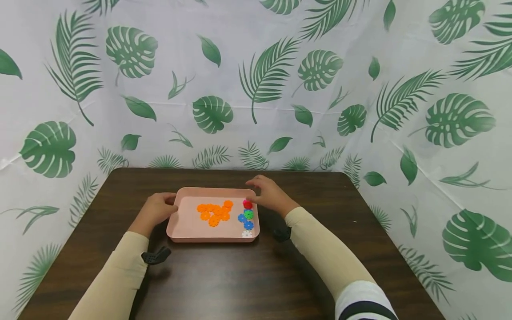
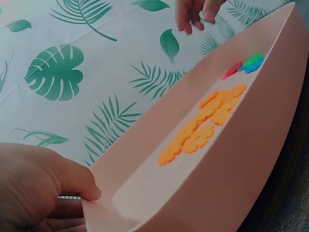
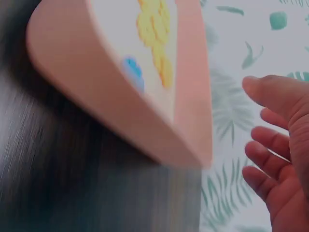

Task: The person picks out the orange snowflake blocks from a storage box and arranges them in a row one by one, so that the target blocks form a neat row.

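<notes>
A shallow pink tray [image 1: 186, 229] lies on the table. My left hand [image 1: 155, 212] pinches its left end, thumb over the rim [image 2: 91, 192] and fingers outside. Orange flower-shaped pieces [image 1: 214, 219] are bunched in the middle of the tray. Along its right side runs a column of small pieces: pink and red [image 1: 248, 205], green [image 1: 249, 214], blue [image 1: 248, 225] and white [image 1: 247, 234]. Over the tray's far right corner hovers my right hand [image 1: 273, 195]; in the right wrist view its fingers [image 3: 273, 145] are spread loosely, apart from the tray, and hold nothing.
The dark wooden table [image 1: 208, 284] extends around the tray. Behind and beside it hangs a white cloth [image 1: 172, 40] printed with green leaves. Dark devices are strapped at the left wrist [image 1: 156, 256] and the right wrist [image 1: 282, 233].
</notes>
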Tool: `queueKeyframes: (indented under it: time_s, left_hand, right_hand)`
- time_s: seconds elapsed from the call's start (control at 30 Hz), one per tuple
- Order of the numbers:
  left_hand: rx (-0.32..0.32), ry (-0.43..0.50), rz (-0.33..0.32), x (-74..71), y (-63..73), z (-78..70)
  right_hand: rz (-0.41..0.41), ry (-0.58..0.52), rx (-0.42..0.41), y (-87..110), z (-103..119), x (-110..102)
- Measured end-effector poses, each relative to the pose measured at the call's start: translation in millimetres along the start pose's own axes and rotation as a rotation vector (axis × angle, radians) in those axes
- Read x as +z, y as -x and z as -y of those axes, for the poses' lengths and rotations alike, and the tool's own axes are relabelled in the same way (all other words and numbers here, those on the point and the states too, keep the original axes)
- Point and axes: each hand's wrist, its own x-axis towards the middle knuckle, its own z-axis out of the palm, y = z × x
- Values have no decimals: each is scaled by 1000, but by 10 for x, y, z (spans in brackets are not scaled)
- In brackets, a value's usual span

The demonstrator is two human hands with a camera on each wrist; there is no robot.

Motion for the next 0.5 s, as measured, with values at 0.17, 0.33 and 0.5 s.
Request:
queueKeyframes:
  time_s: [0.17,0.33,0.5]
  left_hand:
    - [-7,27,-17,12,-6,12]
    - [9,25,-31,15,-19,46]
    - [14,23,-33,13,-29,61]
  right_hand:
    - [118,-25,17,-202,183,164]
    - [210,23,64,-348,271,326]
    - [262,34,91,-427,285,446]
